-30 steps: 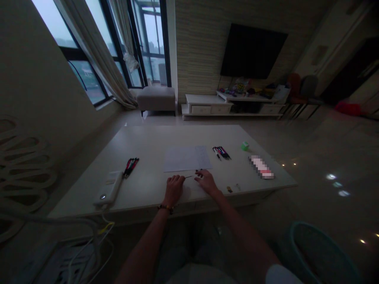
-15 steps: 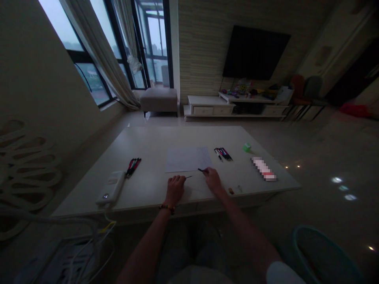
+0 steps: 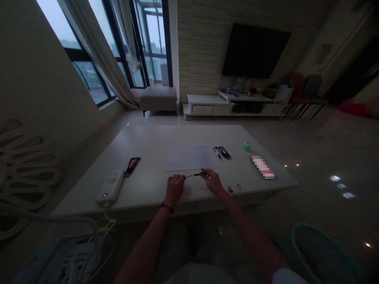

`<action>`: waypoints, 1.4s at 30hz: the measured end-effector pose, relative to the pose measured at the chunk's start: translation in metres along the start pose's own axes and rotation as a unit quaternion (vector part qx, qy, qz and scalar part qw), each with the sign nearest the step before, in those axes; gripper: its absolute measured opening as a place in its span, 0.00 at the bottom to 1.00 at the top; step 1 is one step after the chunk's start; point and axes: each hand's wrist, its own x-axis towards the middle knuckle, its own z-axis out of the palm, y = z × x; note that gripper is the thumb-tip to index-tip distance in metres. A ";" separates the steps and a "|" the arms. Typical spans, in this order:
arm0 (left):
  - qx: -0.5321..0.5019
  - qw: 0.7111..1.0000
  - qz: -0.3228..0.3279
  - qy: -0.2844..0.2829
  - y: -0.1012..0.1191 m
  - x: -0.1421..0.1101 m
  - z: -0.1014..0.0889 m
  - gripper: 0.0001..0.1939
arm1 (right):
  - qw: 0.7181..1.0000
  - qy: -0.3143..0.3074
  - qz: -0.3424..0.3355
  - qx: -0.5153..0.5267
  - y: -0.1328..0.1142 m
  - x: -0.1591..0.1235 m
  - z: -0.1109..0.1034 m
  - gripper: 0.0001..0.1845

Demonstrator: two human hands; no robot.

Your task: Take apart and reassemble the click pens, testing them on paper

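My left hand [image 3: 175, 187] is closed on a thin dark pen refill [image 3: 188, 176], whose end sticks out to the right. Facing it, my right hand [image 3: 212, 181] pinches a black pen barrel [image 3: 197, 174]. The refill tip and the barrel's end point at each other with a small gap between them. A small dark tip shows above my right fingers, too small to name. Just beyond both hands lies a sheet of paper [image 3: 186, 157] with faint writing at its right side. Several pens [image 3: 223, 152] lie side by side right of the paper.
More pens [image 3: 133, 166] lie at the left beside a white power strip [image 3: 114, 185]. At the right are a green cube [image 3: 246, 146] and a blurred-out pink object [image 3: 263, 167]. Small items [image 3: 230, 189] sit near the white table's [image 3: 142, 138] front edge.
My right hand has turned the black pen barrel leftward, so its end now lines up with the refill. My left hand has hardly moved.
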 end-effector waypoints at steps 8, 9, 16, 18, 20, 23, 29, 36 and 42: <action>0.001 1.000 0.002 -0.008 -0.001 0.000 0.001 0.10 | 1.000 -0.012 -0.010 0.005 -0.002 -0.001 0.004 0.07; 0.002 1.000 0.002 -0.009 -0.001 0.000 0.001 0.10 | 1.000 -0.013 -0.010 0.003 -0.002 -0.001 0.005 0.07; -0.041 0.998 0.035 -0.012 -0.003 -0.002 0.007 0.10 | 0.998 -0.052 -0.022 0.008 -0.011 0.001 0.022 0.05; -0.053 0.998 0.039 -0.009 -0.004 -0.002 0.008 0.10 | 0.998 -0.064 -0.018 0.014 -0.013 0.002 0.028 0.05; -0.054 0.998 0.033 -0.007 -0.005 -0.002 0.009 0.09 | 0.997 -0.069 -0.004 0.019 -0.015 0.003 0.033 0.05; -0.051 0.998 0.029 -0.009 -0.007 -0.002 0.010 0.09 | 0.996 -0.079 0.017 0.033 -0.016 0.004 0.035 0.06; -0.050 0.998 0.032 0.000 -0.007 -0.002 0.010 0.08 | 0.993 -0.105 0.032 0.047 -0.015 0.004 0.030 0.09; -0.053 0.998 0.039 0.003 -0.007 -0.003 0.009 0.09 | 0.994 -0.085 0.049 0.039 -0.015 0.005 0.038 0.15; -0.049 0.998 0.032 0.009 -0.008 -0.002 0.011 0.09 | 0.995 -0.078 0.063 0.027 -0.012 0.004 0.043 0.19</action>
